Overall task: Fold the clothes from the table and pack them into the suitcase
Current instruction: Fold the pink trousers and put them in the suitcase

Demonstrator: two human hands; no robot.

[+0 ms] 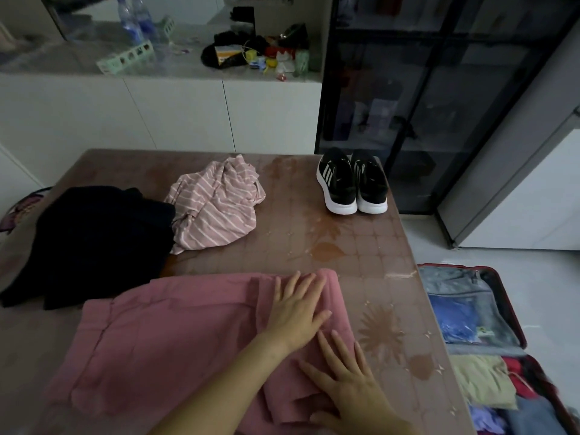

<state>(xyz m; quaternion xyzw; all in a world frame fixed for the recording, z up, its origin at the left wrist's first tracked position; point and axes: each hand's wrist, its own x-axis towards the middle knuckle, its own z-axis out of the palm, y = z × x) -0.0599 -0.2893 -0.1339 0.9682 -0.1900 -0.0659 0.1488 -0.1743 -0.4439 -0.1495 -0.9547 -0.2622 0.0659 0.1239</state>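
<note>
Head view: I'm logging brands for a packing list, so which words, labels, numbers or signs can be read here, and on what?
No text here is legible.
Yellow box on the counter: print too blurred to read.
Water bottles: blue labels, blurred.
Green tag on the blue bag in the suitcase: too small to read.
Black shoes: white stripes only, no lettering seen.

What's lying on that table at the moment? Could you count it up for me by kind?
Garments: 3 (plain pink garment, pink striped garment, black garment, a dark heap counted as one)
Shoes: 2 (first black shoe, second black shoe, side by side)
Total: 5
</note>
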